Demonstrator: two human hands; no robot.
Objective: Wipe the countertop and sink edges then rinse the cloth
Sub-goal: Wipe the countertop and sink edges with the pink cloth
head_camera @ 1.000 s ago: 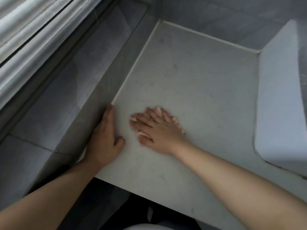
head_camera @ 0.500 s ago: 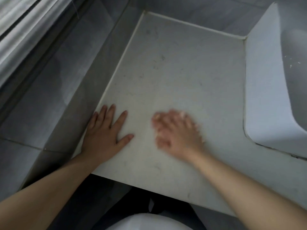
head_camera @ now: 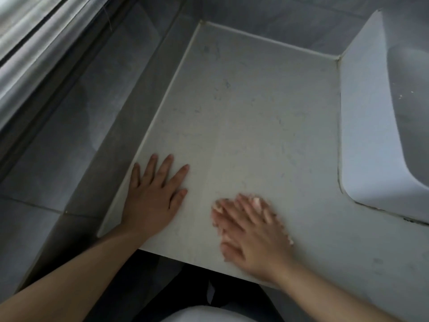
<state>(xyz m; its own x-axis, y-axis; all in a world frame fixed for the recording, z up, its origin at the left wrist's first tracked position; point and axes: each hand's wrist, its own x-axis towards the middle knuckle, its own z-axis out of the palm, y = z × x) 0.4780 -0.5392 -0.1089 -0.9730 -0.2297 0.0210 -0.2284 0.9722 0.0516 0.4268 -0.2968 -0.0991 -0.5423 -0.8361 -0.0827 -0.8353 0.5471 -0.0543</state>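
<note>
Left hand lies flat with fingers spread and straight on the pale countertop by its left edge, holding nothing. Right hand, motion-blurred, presses flat with straight fingers on a light pinkish cloth. The cloth is mostly hidden under the palm, only bits showing past the fingertips and at the hand's right side, near the counter's front edge. White sink sits at the right, well apart from both hands; grey tiled wall at the left.
</note>
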